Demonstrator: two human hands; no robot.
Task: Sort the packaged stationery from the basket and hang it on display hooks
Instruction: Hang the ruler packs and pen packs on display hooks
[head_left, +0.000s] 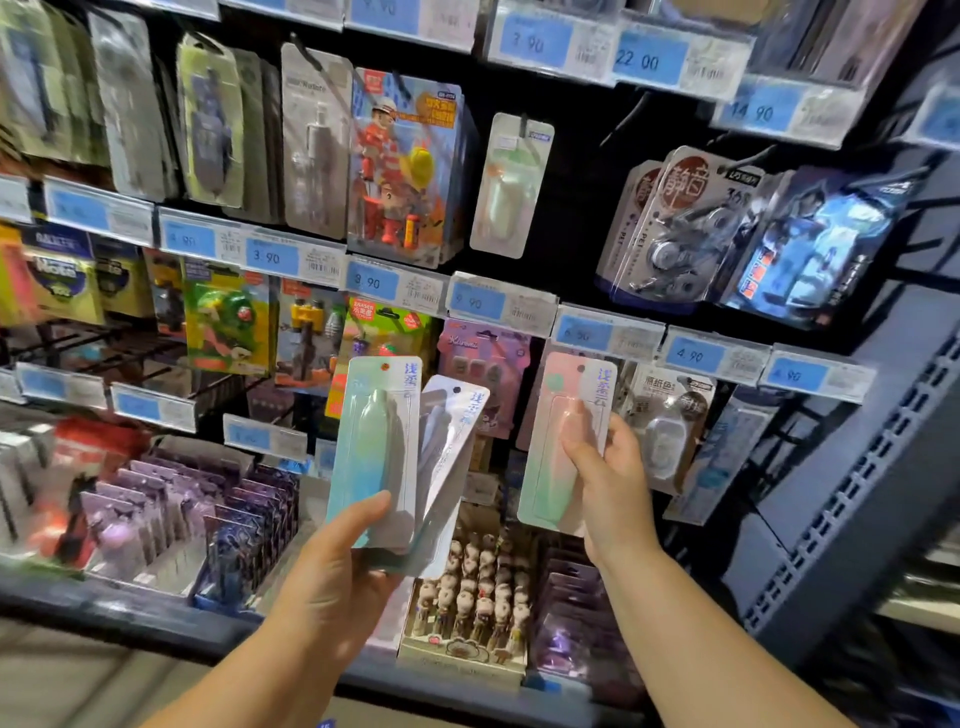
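The left hand (332, 582) grips a fan of maybe three packs (400, 457); the right hand (608, 478) holds one pink pack (550, 467) just beside them, before the shelf (156, 618).

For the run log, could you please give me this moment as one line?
left hand: grips teal carded blister pack, grey pack fanned behind | right hand: grips pink-green carded blister pack | hung: not yet

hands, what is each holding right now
Left hand: holds a teal pack and a grey pack.
Right hand: holds a pink pack.
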